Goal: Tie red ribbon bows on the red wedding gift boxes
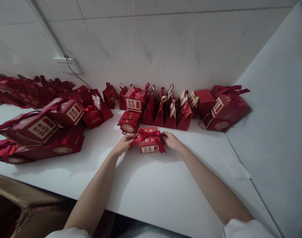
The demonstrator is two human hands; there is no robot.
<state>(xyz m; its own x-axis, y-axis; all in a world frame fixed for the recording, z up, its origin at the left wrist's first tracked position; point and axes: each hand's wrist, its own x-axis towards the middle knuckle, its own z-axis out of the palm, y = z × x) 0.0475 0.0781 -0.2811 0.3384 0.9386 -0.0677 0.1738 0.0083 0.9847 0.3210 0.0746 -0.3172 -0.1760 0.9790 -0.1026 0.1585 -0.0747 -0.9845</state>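
Observation:
A small red gift box (150, 149) with gold lettering sits on the white table in front of me. A dark red ribbon (149, 134) is tied in a bow over its top. At the box's left side, my left hand (126, 142) is closed with its fingers at the side and the ribbon's end. My right hand (170, 140) grips the opposite side, its fingertips partly hidden behind the box. Just behind stands another red box (129, 123) with a round gold emblem, and a ribboned box (134, 100) is by it.
Several peaked red boxes (164, 114) line the tiled wall. Stacked ribboned boxes stand at the left (41, 130) and the right (227, 105). A power socket (67, 65) with a cable is on the wall. An open cardboard carton (39, 215) stands below the table's front edge.

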